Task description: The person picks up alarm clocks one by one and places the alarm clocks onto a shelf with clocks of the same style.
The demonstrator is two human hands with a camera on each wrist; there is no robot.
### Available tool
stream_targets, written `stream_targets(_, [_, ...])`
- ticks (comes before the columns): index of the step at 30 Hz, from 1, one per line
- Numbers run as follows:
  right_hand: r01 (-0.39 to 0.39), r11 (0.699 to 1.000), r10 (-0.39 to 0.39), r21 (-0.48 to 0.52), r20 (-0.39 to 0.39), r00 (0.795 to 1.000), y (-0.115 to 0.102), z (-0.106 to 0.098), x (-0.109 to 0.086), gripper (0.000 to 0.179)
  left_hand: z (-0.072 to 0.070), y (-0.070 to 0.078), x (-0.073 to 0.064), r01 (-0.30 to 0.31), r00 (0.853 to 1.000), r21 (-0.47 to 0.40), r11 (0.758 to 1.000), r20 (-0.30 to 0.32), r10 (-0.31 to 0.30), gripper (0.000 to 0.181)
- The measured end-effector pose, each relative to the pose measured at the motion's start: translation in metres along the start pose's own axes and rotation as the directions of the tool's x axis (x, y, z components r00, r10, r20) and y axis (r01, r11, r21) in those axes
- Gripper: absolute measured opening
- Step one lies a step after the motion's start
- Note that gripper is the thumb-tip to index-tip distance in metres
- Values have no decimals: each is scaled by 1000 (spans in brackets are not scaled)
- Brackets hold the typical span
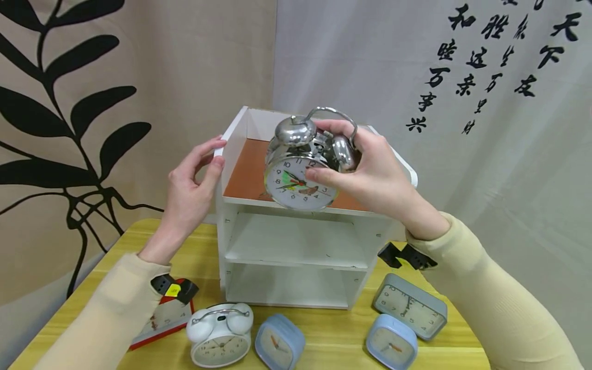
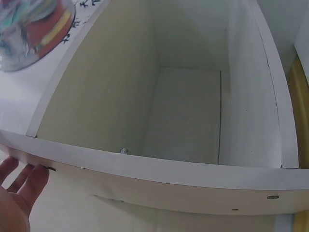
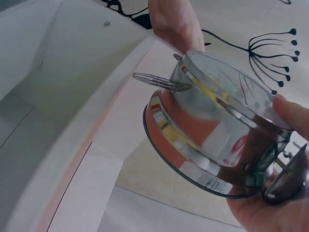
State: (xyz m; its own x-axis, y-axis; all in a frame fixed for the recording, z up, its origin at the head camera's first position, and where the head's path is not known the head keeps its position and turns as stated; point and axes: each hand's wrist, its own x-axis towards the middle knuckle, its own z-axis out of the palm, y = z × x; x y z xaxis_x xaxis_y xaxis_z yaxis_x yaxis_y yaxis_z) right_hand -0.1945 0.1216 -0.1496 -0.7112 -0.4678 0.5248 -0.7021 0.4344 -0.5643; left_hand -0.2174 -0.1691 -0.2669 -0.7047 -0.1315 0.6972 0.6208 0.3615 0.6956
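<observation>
Round silver metal twin-bell alarm clock above white boxy shelf unit

The left hand, fingers slightly parted, touches the unit's edge. To those fingers' right, the right hand holds the clock between thumb and fingers, over the unit's orange-brown top.

Resting on table: shelf far, two clocks near left, blue clock near middle, two more clocks near right.
</observation>
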Motion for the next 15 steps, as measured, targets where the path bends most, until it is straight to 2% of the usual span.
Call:
stream_targets(5, [-53, 998, 51, 46, 43, 998, -3, 4, 30, 61, -1, -1, 1, -1, 1000, -11, 1000, -8, 1, 38])
stream_targets(15, [-112, 993, 114, -19, 139, 984, 3, 13, 70, 61, 1, 0, 0, -7, 1000, -29, 1000, -11, 7, 38])
